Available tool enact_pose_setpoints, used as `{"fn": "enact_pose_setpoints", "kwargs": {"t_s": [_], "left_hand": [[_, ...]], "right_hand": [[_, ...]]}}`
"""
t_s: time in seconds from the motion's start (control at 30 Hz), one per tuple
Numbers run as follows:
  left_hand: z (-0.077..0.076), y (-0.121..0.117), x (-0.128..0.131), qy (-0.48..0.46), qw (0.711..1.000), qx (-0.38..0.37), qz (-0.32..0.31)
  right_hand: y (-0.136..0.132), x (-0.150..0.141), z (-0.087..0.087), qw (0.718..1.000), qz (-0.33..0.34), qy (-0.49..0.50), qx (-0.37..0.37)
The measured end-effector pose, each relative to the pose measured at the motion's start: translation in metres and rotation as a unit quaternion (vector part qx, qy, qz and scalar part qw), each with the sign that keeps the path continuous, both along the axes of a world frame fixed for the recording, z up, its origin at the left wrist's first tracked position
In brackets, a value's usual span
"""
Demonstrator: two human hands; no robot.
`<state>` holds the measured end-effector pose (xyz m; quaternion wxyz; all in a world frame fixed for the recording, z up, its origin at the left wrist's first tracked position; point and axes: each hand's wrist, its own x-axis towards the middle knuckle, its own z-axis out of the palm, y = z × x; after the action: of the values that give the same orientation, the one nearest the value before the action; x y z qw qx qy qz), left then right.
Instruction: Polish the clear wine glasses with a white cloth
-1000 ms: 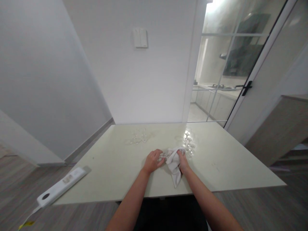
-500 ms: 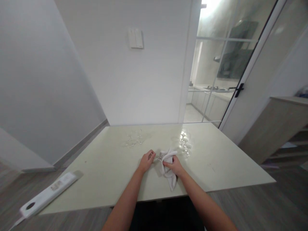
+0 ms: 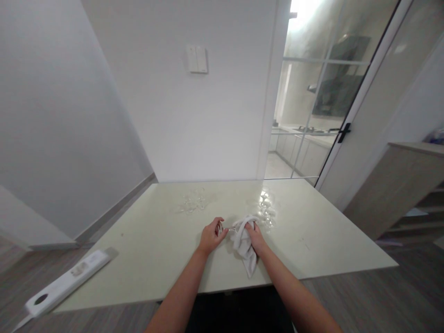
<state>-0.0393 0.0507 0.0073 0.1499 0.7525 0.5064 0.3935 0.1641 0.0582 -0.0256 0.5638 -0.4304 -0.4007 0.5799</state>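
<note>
My left hand is closed around one end of a small clear stemmed glass, its stem pointing right toward the cloth. A white cloth is bunched in my right hand, fingers pressed into its upper part. The glass's far end goes into the cloth and is hidden there. One corner of the cloth hangs down toward the table's front edge. Behind my left hand stands a group of clear glasses. Another cluster of clear glasses stands beyond my right hand; their outlines are hard to separate.
The pale table ends at the wall behind. A white power strip lies across its left front edge, a cord trailing off. A glass-paned door is at back right, and a wooden shelf unit stands on the right.
My right fingers have moved from the cloth's front face to its top, pushing into it. The cloth is bunched differently. My left hand has turned slightly around the glass.
</note>
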Motion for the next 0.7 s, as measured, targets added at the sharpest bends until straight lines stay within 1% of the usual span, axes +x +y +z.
{"fn": "enact_pose_setpoints", "kwargs": {"t_s": [0.23,0.3,0.37,0.47,0.53,0.63,0.7], "left_hand": [[-0.002,-0.001,0.0,0.042,0.999,0.014,0.007],[-0.001,-0.001,0.001,0.044,0.999,0.009,0.013],[-0.001,0.002,0.0,0.042,0.999,-0.002,0.018],[-0.001,0.006,-0.002,0.02,0.999,-0.028,0.017],[0.0,0.007,-0.004,-0.007,0.999,-0.045,0.013],[0.002,0.006,-0.004,-0.035,0.998,-0.05,0.009],[0.003,0.004,-0.003,-0.045,0.998,-0.032,0.007]], "right_hand": [[-0.002,-0.002,0.007,0.999,-0.009,0.038,-0.025],[-0.003,-0.002,0.009,0.999,-0.009,0.033,-0.023],[-0.005,-0.002,0.01,1.0,-0.008,0.013,-0.002],[-0.009,-0.001,0.011,0.997,0.013,-0.034,0.061],[-0.011,-0.001,0.012,0.994,0.032,-0.061,0.089],[-0.011,-0.001,0.012,0.993,0.022,-0.076,0.082],[-0.008,-0.001,0.013,0.997,0.0,-0.051,0.056]]}}
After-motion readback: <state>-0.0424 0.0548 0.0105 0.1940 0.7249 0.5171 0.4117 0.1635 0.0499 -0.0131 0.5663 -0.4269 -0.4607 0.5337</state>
